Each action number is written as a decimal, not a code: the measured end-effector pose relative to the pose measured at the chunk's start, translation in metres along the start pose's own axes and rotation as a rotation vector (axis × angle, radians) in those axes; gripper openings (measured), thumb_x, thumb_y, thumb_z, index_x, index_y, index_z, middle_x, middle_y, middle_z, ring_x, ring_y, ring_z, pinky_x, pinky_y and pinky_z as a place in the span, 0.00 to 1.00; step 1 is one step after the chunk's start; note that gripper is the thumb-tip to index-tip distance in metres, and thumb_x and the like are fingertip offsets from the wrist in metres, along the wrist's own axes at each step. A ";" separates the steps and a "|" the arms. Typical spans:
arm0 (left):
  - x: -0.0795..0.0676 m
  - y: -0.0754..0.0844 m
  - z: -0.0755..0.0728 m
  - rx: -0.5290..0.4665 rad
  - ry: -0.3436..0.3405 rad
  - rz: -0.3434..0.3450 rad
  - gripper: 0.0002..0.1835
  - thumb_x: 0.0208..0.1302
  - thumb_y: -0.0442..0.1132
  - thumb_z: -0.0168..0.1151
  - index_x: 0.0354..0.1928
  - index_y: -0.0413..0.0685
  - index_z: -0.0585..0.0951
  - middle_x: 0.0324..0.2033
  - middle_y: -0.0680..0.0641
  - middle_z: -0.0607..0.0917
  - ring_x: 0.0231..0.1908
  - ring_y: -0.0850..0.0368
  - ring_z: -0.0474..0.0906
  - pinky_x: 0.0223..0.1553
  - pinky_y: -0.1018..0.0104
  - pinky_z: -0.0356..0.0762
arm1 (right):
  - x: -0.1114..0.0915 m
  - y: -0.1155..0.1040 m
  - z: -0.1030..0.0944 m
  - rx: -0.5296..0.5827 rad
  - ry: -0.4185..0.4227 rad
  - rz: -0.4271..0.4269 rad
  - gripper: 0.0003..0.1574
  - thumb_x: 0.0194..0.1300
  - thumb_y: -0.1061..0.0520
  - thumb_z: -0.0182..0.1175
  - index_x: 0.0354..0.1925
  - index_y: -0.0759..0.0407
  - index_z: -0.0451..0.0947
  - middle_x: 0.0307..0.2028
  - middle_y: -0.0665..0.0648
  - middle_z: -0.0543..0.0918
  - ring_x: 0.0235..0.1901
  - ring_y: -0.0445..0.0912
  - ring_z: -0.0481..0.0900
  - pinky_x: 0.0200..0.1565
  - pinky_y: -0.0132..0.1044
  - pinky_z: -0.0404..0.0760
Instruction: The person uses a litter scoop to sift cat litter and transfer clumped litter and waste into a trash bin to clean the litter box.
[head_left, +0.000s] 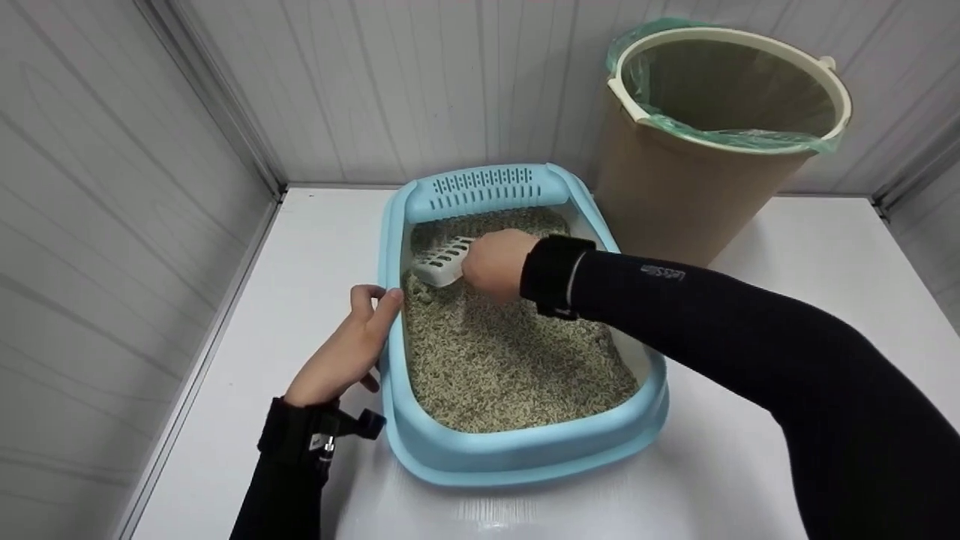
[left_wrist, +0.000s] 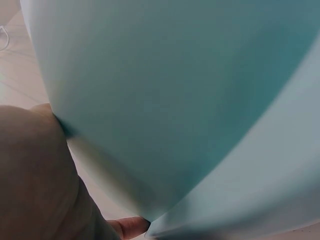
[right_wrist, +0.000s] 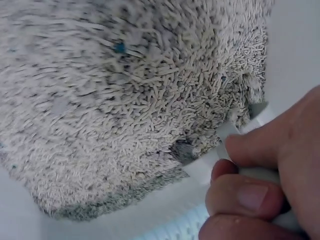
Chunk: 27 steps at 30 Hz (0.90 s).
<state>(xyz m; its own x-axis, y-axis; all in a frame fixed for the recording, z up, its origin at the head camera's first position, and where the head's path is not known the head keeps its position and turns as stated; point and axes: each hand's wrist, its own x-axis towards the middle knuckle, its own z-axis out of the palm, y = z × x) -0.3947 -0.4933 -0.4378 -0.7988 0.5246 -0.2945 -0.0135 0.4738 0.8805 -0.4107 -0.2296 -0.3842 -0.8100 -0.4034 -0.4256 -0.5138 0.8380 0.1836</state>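
A light blue litter box stands on the white surface, filled with pale pelleted cat litter. My right hand grips the handle of a whitish slotted litter scoop, whose head is at the litter near the box's left wall. The right wrist view shows the thumb and curled fingers around the handle, with the scoop's edge touching the litter. On the left outer rim, my left hand holds the box, thumb on the rim and other fingers lower on its side. The box wall fills most of the left wrist view.
A tall brown bin with a cream ring and a green liner bag stands behind the box on the right. Grey ribbed walls border the white surface at the back and both sides.
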 end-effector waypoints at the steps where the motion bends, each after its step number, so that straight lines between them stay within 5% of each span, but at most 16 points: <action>1: -0.001 0.000 -0.001 0.000 -0.002 -0.002 0.38 0.85 0.75 0.40 0.73 0.50 0.53 0.48 0.31 0.77 0.31 0.40 0.82 0.21 0.51 0.84 | -0.005 0.000 -0.003 0.004 -0.004 -0.003 0.18 0.85 0.62 0.56 0.31 0.55 0.72 0.25 0.53 0.68 0.24 0.47 0.64 0.28 0.44 0.69; 7: -0.005 -0.001 -0.005 0.007 0.010 -0.007 0.39 0.85 0.75 0.39 0.73 0.50 0.52 0.47 0.31 0.76 0.30 0.40 0.82 0.21 0.50 0.85 | -0.033 0.012 -0.029 0.042 0.082 0.114 0.09 0.78 0.63 0.58 0.36 0.57 0.76 0.27 0.52 0.72 0.25 0.47 0.69 0.28 0.46 0.81; 14: -0.005 -0.001 -0.005 0.012 0.016 -0.006 0.38 0.85 0.74 0.38 0.73 0.50 0.52 0.47 0.30 0.76 0.31 0.40 0.82 0.21 0.51 0.84 | -0.055 0.037 -0.035 -0.199 0.228 0.135 0.19 0.77 0.62 0.59 0.26 0.56 0.68 0.19 0.50 0.65 0.19 0.45 0.63 0.20 0.44 0.74; 21: -0.006 -0.001 -0.001 -0.004 0.014 -0.012 0.41 0.83 0.77 0.40 0.74 0.51 0.53 0.51 0.29 0.76 0.33 0.38 0.82 0.22 0.50 0.85 | -0.037 0.073 -0.047 0.014 0.103 0.252 0.13 0.73 0.56 0.57 0.29 0.55 0.74 0.27 0.54 0.75 0.26 0.50 0.70 0.28 0.51 0.80; 27: -0.006 -0.002 0.000 -0.003 0.008 -0.012 0.43 0.83 0.77 0.40 0.76 0.50 0.52 0.54 0.28 0.75 0.36 0.36 0.82 0.24 0.46 0.87 | -0.019 0.089 -0.048 0.205 -0.031 0.235 0.19 0.78 0.56 0.51 0.26 0.52 0.65 0.23 0.50 0.61 0.24 0.47 0.59 0.31 0.44 0.64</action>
<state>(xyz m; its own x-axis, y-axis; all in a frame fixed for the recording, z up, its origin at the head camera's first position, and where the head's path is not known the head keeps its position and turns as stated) -0.3901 -0.4976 -0.4372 -0.8035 0.5129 -0.3022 -0.0250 0.4781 0.8779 -0.4546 -0.1657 -0.3170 -0.8893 -0.1816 -0.4198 -0.2437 0.9648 0.0988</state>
